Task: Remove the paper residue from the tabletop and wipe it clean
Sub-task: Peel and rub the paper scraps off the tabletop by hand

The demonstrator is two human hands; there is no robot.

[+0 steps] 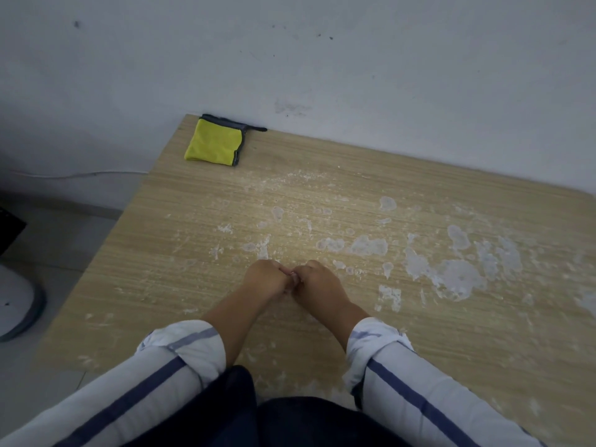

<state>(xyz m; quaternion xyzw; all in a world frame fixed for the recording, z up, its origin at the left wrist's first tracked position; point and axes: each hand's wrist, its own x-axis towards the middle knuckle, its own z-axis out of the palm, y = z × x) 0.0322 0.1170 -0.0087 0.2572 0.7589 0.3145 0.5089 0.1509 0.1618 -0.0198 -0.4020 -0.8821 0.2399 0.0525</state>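
White paper residue (451, 272) is stuck in patches and flecks over the light wooden tabletop (200, 253), thickest at the middle and right. My left hand (266, 280) and my right hand (317, 280) are side by side at the table's middle, both with fingers curled down against the surface, their knuckles touching. What lies under the fingertips is hidden. A folded yellow cloth (214, 145) with a grey edge lies at the far left corner, well away from both hands.
A white wall (354, 75) runs along the table's far edge. Left of the table lie the floor, a white cable (80, 174) and a round white-and-grey base (16, 304). The table's left edge runs diagonally.
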